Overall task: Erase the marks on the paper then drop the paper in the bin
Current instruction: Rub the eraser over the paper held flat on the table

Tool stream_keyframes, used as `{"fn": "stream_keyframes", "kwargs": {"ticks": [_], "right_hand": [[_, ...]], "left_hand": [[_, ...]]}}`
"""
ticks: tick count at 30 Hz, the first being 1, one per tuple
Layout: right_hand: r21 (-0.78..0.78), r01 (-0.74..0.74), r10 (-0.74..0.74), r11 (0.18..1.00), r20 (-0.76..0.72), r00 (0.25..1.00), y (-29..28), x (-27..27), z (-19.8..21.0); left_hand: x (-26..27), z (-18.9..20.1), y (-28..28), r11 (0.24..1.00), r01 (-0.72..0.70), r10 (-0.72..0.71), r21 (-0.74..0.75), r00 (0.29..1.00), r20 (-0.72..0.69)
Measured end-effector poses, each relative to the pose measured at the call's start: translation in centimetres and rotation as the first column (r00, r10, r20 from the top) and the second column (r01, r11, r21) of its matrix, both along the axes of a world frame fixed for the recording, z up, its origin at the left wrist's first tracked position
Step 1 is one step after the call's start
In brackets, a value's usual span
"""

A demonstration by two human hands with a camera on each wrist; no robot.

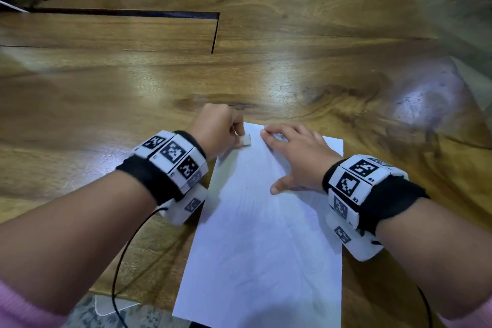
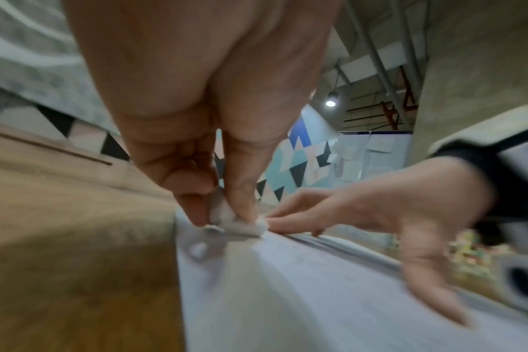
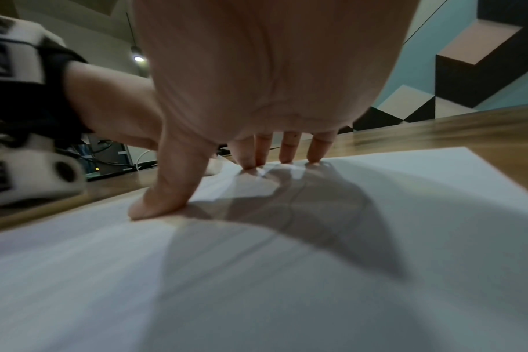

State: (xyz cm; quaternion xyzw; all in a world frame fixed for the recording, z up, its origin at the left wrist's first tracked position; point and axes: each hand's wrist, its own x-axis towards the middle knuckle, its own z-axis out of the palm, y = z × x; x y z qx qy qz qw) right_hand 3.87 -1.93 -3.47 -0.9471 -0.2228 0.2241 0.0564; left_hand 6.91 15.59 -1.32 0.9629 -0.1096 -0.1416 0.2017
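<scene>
Presently noted: flat rectangular white paper sheet [image 1: 262, 242] lying on glossy, grain-patterned brown wooden surface [image 1: 106, 104], near edge overhanging the surface's front. Small white block eraser [image 1: 246, 140], soft-looking with rounded worn corners, pinched between thumb and curled fingers [image 2: 241, 190] of left hand [image 1: 217, 129] and pressed against the sheet's far left corner. Right hand [image 1: 298, 157] spread flat on the sheet's upper part, fingers [image 3: 286, 152] straight and fingertips bearing down, thumb splayed toward the near side; nothing grasped. Faint thin curved pencil line [image 3: 296, 209] visible on the paper beneath the right palm. Black straps with white blocks bearing black-and-white square markers [image 1: 173, 154] worn on both wrists. Thin black cable [image 1: 119, 261] trailing from left wrist. Pink sleeve [image 1: 24, 311] at left forearm. Bin not seen.
</scene>
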Motion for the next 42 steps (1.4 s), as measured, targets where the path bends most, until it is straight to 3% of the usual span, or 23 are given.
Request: {"fn": "stream_keyframes", "kwargs": {"ticks": [2, 6, 7, 13, 20, 23, 29, 32, 35, 37, 39, 42], "right_hand": [[0.001, -0.001, 0.001, 1.000, -0.002, 1.000, 0.0, 0.0, 0.1], [0.003, -0.002, 0.002, 1.000, -0.004, 1.000, 0.0, -0.1, 0.3], [0.003, -0.005, 0.005, 1.000, -0.003, 1.000, 0.0, -0.1, 0.3], [0.007, 0.005, -0.005, 1.000, -0.005, 1.000, 0.1, -0.1, 0.2], [0.012, 0.002, -0.002, 1.000, -0.002, 1.000, 0.1, -0.2, 0.3], [0.036, 0.024, -0.024, 0.999, -0.006, 1.000, 0.1, -0.3, 0.2], [0.071, 0.068, -0.067, 0.995, -0.004, 0.998, -0.1, -0.5, -0.1], [0.062, 0.049, -0.049, 0.997, -0.008, 0.999, -0.2, -0.6, -0.1], [0.068, 0.052, -0.050, 0.996, -0.029, 0.998, -0.3, -0.7, -0.2], [0.082, 0.070, -0.068, 0.994, -0.035, 0.997, -0.3, -0.7, -0.2], [0.093, 0.092, -0.089, 0.991, -0.035, 0.995, -0.3, -0.6, -0.3], [0.089, 0.087, -0.086, 0.992, -0.024, 0.996, -0.2, -0.6, -0.3]], "left_hand": [[-0.2, 0.1, 0.0, 1.000, 0.006, -0.006, 0.000, 1.000, 0.018], [-2.6, -0.1, 1.7, 0.990, 0.141, -0.133, 0.012, 0.953, -0.273], [-2.6, -0.2, 1.9, 0.991, 0.136, -0.128, 0.007, 0.949, -0.289], [-0.6, -0.2, -0.1, 1.000, 0.003, -0.004, 0.012, 1.000, 0.023], [-4.3, -0.1, 1.8, 0.995, 0.100, -0.101, -0.012, 0.975, -0.198], [-3.7, 0.1, 1.5, 0.996, 0.085, -0.087, -0.019, 0.978, -0.190], [-1.0, -0.4, 0.0, 0.996, -0.062, 0.061, -0.064, 0.998, -0.007], [-2.2, -0.7, 0.5, 0.999, 0.022, -0.022, -0.036, 1.000, -0.012], [-4.1, -0.4, 1.7, 0.985, 0.169, -0.161, 0.027, 0.967, -0.195], [-4.0, 0.0, 2.0, 0.977, 0.206, -0.182, 0.049, 0.936, -0.300], [-2.4, 0.1, 1.5, 0.990, 0.142, -0.132, 0.021, 0.957, -0.260], [0.7, 0.4, -0.2, 0.997, -0.007, 0.002, -0.071, 0.997, -0.073]]}}
